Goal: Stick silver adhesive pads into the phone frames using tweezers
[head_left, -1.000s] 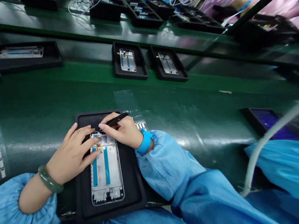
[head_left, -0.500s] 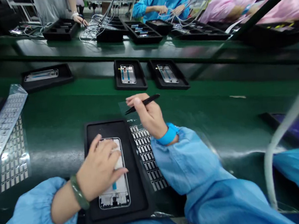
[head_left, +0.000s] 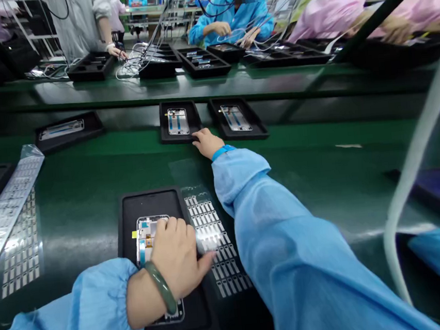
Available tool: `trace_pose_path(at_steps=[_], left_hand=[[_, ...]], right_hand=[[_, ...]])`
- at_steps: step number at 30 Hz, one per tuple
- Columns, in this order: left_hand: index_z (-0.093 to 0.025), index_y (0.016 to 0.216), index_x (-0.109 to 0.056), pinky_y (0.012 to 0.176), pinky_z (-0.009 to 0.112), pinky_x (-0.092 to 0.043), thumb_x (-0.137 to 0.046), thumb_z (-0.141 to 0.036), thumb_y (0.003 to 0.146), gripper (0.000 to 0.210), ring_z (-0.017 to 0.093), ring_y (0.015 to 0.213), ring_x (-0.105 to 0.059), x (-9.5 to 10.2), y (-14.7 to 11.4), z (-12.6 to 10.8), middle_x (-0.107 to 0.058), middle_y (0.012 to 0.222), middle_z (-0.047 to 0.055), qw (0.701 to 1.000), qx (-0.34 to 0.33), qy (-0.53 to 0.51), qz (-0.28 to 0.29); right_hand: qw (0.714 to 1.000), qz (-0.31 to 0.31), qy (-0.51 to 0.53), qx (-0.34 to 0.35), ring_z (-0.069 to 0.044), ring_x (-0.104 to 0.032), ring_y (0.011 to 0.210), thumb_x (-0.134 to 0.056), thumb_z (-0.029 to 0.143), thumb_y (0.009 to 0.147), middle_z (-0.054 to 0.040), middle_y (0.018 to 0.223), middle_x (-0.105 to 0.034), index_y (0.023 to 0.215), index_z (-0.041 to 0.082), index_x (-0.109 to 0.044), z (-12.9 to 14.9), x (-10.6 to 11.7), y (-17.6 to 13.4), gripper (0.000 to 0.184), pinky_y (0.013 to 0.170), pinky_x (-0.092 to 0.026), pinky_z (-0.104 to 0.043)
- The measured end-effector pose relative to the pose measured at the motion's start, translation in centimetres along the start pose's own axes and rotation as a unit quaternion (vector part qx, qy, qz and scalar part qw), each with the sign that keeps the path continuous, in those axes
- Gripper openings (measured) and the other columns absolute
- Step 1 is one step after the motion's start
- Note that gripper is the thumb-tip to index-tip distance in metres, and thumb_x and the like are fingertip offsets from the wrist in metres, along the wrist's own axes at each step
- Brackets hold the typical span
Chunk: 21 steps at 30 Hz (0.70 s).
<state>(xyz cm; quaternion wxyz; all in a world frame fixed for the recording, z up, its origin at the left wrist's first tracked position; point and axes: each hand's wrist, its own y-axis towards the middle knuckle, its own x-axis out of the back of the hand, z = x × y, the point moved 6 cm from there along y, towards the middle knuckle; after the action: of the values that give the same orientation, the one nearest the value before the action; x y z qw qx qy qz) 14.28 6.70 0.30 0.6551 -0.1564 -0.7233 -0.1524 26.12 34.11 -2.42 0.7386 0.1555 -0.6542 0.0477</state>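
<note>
In the head view my left hand (head_left: 176, 257), with a green bangle at its wrist, lies over a phone frame (head_left: 145, 245) in the near black tray (head_left: 130, 207). Its thumb sticks out to the right, past the tray's edge, and the palm hides much of the frame. My right hand (head_left: 208, 143) reaches forward, its fingers closed at the front right corner of a farther black tray (head_left: 166, 135). That tray holds another phone frame (head_left: 178, 121). No black pointed tool shows now; the right hand may hide it.
A sheet of small pale stickers (head_left: 210, 228) lies right of the near tray, and more sticker strips (head_left: 14, 205) lie left. Two more trays, one at right (head_left: 253, 128) and one at left (head_left: 94, 126), stand behind. Co-workers (head_left: 230, 24) sit across the bench.
My right hand has moved forward from above the sticker sheet to the far tray, and the black tool is out of sight. My left hand has shifted right and down, uncovering the frame's left side.
</note>
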Motion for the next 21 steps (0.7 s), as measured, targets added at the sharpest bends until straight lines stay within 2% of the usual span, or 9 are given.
trace_pose_path(at_steps=[4,8,10,14,18,21], left_hand=[[-0.013,0.083,-0.059,0.072,0.045,-0.045,-0.053,-0.038,0.079,0.026,0.029,0.081,-0.056,-0.2,1.2,0.8,-0.057,0.079,0.013,0.999,0.032,0.008,0.039],[-0.006,0.089,-0.059,0.058,0.038,-0.047,-0.048,-0.021,0.083,0.02,0.026,0.072,-0.061,0.3,3.4,5.7,-0.059,0.086,0.017,0.993,0.09,0.038,0.06],[-0.005,0.097,-0.057,0.058,0.036,-0.048,-0.046,-0.02,0.086,0.021,0.022,0.071,-0.061,0.6,5.1,8.7,-0.059,0.096,0.017,0.991,0.111,0.053,0.056],[-0.013,0.107,-0.055,0.074,0.036,-0.052,-0.051,-0.03,0.089,0.025,0.017,0.087,-0.059,0.7,10.1,13.0,-0.058,0.107,0.008,0.99,0.122,0.058,0.025],[-0.015,0.115,-0.052,0.081,0.041,-0.051,-0.053,-0.033,0.088,0.032,0.02,0.097,-0.057,0.7,14.8,15.7,-0.054,0.117,0.009,0.991,0.124,0.039,-0.029],[-0.018,0.125,-0.045,0.086,0.043,-0.048,-0.053,-0.033,0.088,0.041,0.023,0.105,-0.053,1.1,16.6,18.3,-0.046,0.128,0.011,0.987,0.139,0.021,-0.08]], right_hand=[[1.0,-0.001,-0.018,0.012,-0.023,-0.06,0.092,-0.048,0.031,0.089,-0.0116,0.119,-0.051,0.119,0.018,-0.055,-0.7,0.3,1.4,0.034,0.071,-0.043,-0.032],[0.999,-0.023,-0.033,0.017,-0.024,-0.058,0.095,-0.046,0.033,0.09,-0.0113,0.12,-0.051,0.119,0.019,-0.055,-1.4,2.4,0.6,0.033,0.072,-0.042,-0.032],[0.998,-0.041,-0.041,0.014,-0.025,-0.058,0.096,-0.045,0.034,0.09,-0.0118,0.121,-0.051,0.12,0.019,-0.054,-1.8,3.8,-0.3,0.034,0.072,-0.042,-0.033],[0.995,-0.083,-0.06,0.014,-0.026,-0.059,0.092,-0.046,0.036,0.089,-0.0109,0.116,-0.055,0.115,0.019,-0.057,-1.9,6.7,-2.5,0.033,0.068,-0.043,-0.033],[0.991,-0.121,-0.059,-0.007,-0.026,-0.059,0.09,-0.049,0.038,0.088,-0.0096,0.113,-0.057,0.113,0.02,-0.059,-2.4,9.0,-4.1,0.033,0.066,-0.044,-0.033],[0.989,-0.14,-0.054,-0.018,-0.026,-0.059,0.09,-0.049,0.039,0.087,-0.0098,0.112,-0.058,0.111,0.02,-0.059,-2.6,10.3,-4.9,0.033,0.065,-0.044,-0.034]])
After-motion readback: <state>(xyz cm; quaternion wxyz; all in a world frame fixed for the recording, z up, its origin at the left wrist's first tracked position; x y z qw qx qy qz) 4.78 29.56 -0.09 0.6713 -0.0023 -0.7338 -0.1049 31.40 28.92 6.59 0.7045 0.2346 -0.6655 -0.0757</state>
